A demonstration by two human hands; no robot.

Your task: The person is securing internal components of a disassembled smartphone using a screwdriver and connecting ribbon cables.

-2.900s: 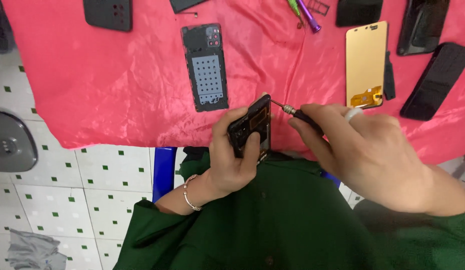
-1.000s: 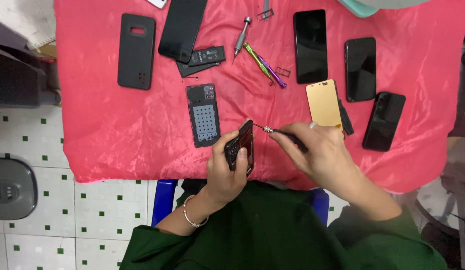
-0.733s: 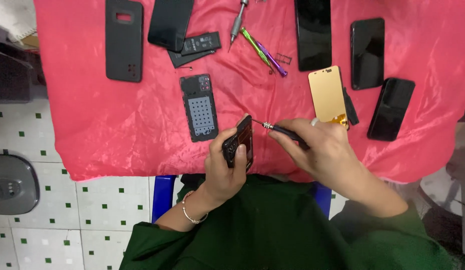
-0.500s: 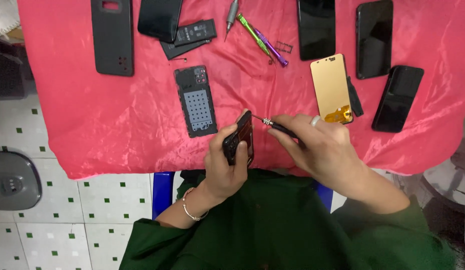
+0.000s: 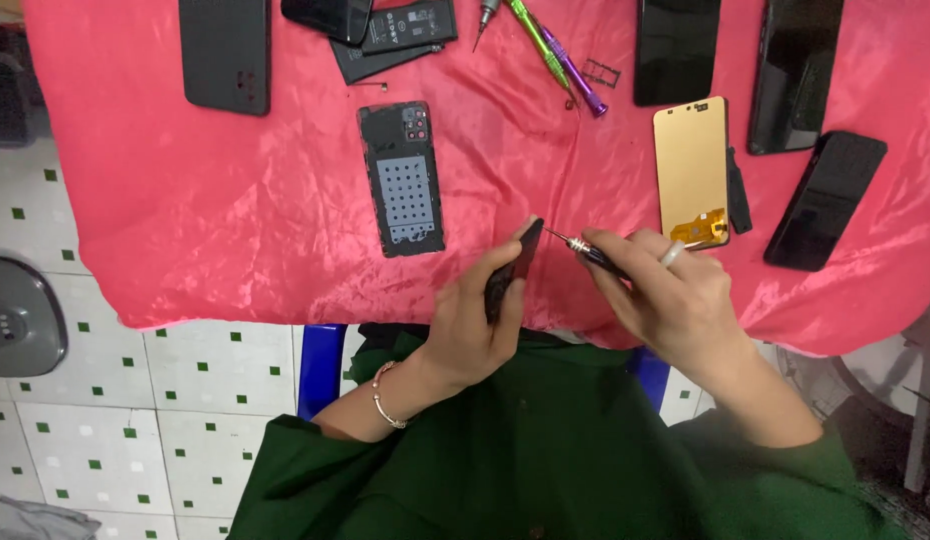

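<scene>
While left hand (image 5: 470, 325) still clasps phone (image 5: 512, 268), now edge-on, screwdriver (image 5: 590, 253) touching

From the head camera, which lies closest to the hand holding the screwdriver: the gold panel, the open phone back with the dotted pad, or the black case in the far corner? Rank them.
Measured from the right hand:
1. Gold panel, just above the hand, to its right side.
2. Open phone back, mid-cloth, off to the left.
3. Black case, top left corner of the red cloth.
</scene>
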